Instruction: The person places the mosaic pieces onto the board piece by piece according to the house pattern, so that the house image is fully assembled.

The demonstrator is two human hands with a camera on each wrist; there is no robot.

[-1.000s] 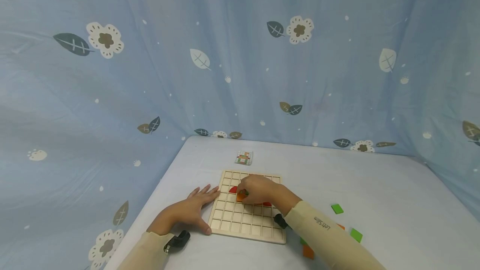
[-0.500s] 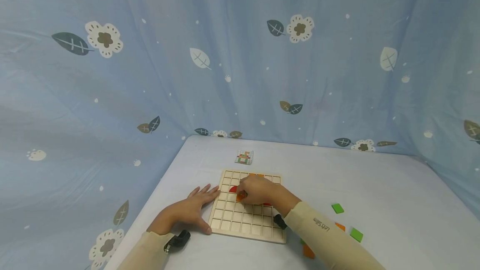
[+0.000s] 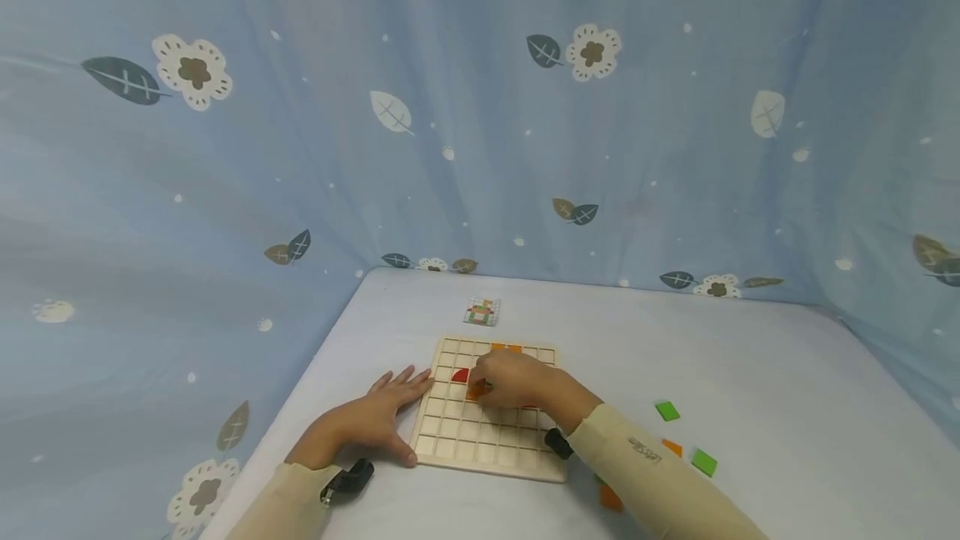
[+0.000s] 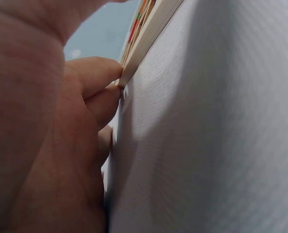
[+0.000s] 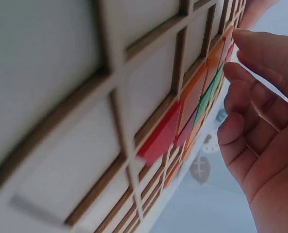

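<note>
My left hand (image 3: 367, 423) lies with spread fingers along the left edge of a wooden grid board (image 3: 465, 450); its fingertips and thumb touch that edge. On the board, the right hand (image 3: 517, 382) has curled fingers, with thumb and index fingertip at a square orange tile (image 3: 474, 393). A red quarter-round tile (image 3: 461, 375) is up and left of those fingers. In the right wrist view, a red tile (image 5: 161, 133), further orange tiles (image 5: 192, 90) and green pieces (image 5: 209, 94) line the grid. The right hand hides part of these rows in the head view.
A small pattern card (image 3: 482, 312) lies behind the board. Loose green tiles (image 3: 704, 462) and orange tiles (image 3: 611, 497) are scattered to the right, some partly behind the right sleeve (image 3: 660, 473). A blue patterned curtain (image 3: 480, 148) encloses the white table.
The orange tile at the right fingertips now looks flatter in the board. Both hands stay almost in place, while the head view has shifted slightly.
</note>
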